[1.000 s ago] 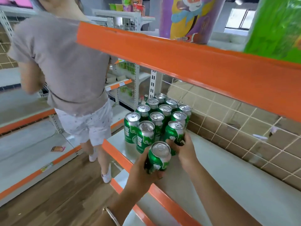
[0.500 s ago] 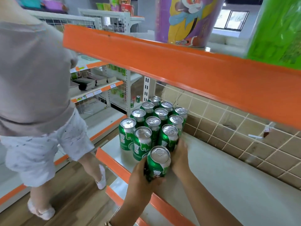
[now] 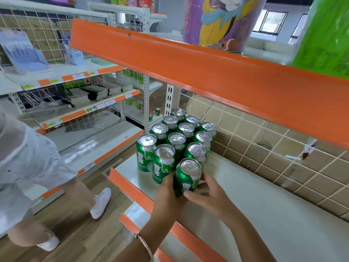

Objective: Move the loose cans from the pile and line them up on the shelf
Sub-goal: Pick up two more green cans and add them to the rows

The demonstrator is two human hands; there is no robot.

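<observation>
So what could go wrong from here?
1. The front can, gripped by the left hand and right hand, sits close to the packed cans; a shove may topple neighbours.
2. It is near the shelf's orange edge; a slip could drop it toward the person in the aisle.

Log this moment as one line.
left hand: holds green can | right hand: holds same can | can: upright, front of shelved cans | shelf: can base hidden
</observation>
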